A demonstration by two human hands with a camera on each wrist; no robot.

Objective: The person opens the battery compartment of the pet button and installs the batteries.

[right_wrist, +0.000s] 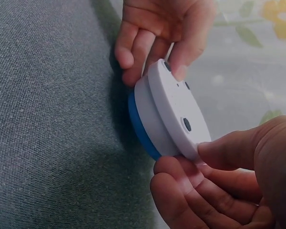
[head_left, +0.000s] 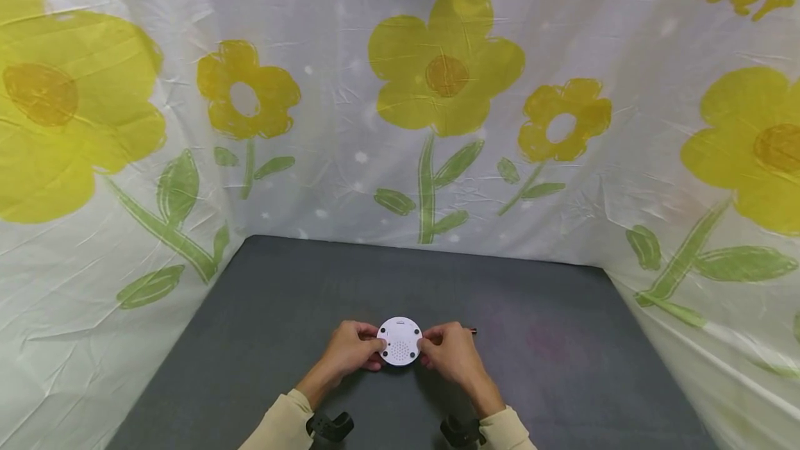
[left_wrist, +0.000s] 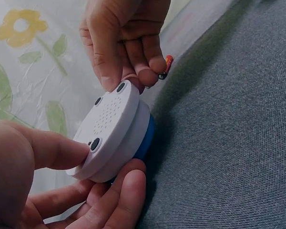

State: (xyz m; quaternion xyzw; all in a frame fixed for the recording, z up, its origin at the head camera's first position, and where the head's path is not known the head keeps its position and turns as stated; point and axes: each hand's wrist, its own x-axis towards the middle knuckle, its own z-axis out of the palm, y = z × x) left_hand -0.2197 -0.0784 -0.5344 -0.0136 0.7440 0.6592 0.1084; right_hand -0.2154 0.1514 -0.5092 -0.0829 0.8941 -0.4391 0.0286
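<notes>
- Person is holding a round white device (head_left: 400,342) w/ both hands, just above the grey mat (head_left: 262,311), near the mat's front edge, roughly mid-width.
- Device is being held on edge, tilted: flat white face w/ small dark pads & a patch of tiny holes is facing up toward the head cam; blue band (left_wrist: 147,138) is running round the side turned toward the mat.
- Left hand (head_left: 351,351) is gripping the device's left rim: thumb (left_wrist: 57,151) is pressing on the white face next to a dark pad, fingers (left_wrist: 126,198) are curling under the rim, i.e. clamped on the device.
- Right hand (head_left: 451,351) is gripping the right rim the same way: thumb (right_wrist: 229,148) on the face edge, fingers (right_wrist: 181,191) curling underneath, clamped on it.
- Small red-and-dark object (left_wrist: 166,67) is showing just past the right hand's fingers in the left wrist view; can't tell what it is or whether it's being held.
- Mat is lying w/ a white sheet printed w/ yellow flowers (head_left: 445,61) rising along its back, left & right edges.
- Beige sleeves (head_left: 281,426) are covering both forearms; dark wrist mounts (head_left: 331,426) are sitting at the cuffs.
</notes>
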